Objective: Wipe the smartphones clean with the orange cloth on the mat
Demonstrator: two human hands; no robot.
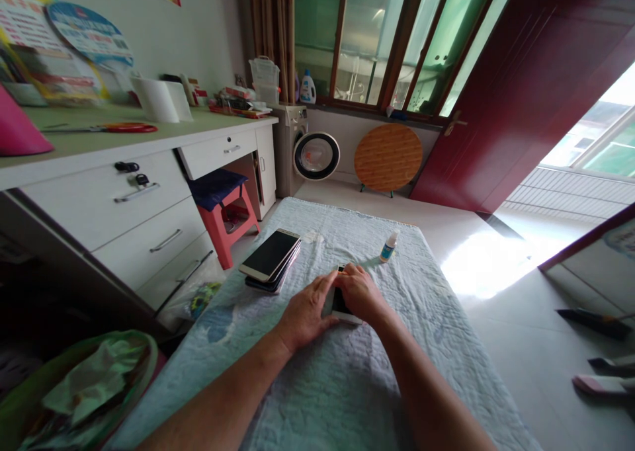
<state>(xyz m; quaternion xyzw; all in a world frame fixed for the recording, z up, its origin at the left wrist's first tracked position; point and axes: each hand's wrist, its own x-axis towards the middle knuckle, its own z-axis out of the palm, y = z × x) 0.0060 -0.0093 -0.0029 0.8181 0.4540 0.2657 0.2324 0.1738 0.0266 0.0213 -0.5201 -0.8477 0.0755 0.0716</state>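
A smartphone (pixel 347 317) with a pale frame and dark screen lies on the light blue cloth (pixel 317 378), partly covered by both hands. My left hand (pixel 308 307) wraps the phone's left side, thumb near its lower edge and fingers toward its top. On the phone's upper part rests my right hand (pixel 360 288), its fingers bent and pressed together; whether something small is in them is hidden. To the left is a stack of several phones (pixel 271 256), the top one with its black screen up. A small spray bottle (pixel 389 246) with a blue label stands to the right.
A white desk (pixel 129 200) with drawers runs along the left, with red-handled scissors (pixel 124 127) and a paper roll (pixel 156 99) on top. Below are a red stool (pixel 231 223) and a waste bin (pixel 149 371). Behind stand an open-doored washing machine (pixel 288 133) and a round board (pixel 388 157).
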